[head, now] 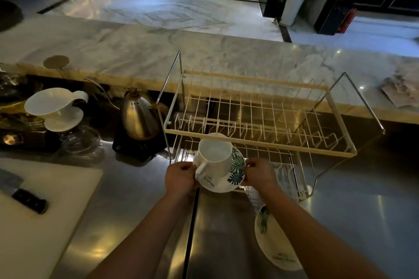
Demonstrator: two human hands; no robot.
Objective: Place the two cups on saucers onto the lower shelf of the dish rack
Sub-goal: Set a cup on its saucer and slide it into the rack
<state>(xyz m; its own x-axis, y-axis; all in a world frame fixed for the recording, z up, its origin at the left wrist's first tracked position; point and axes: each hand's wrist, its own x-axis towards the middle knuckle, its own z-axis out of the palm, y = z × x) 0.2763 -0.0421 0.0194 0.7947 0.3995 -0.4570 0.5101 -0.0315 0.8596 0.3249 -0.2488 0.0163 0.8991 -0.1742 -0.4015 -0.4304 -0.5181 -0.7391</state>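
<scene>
Two hands, left hand (180,178) and right hand (260,173), are clasped on opposite edges of a leaf-printed saucer (223,182) bearing a white cup (214,156), held at the dish rack (258,140) lower shelf's front. Second saucer (275,244) lies on steel counter (136,222).

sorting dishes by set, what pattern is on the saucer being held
White with green leaf prints along the saucer rim, seen clearly in the head view.

- The second saucer (275,244) is partly covered by the right forearm.
- The knife (22,195) blade is cut off at the left edge.
- Print on the held saucer (223,182) cannot be read.
</scene>
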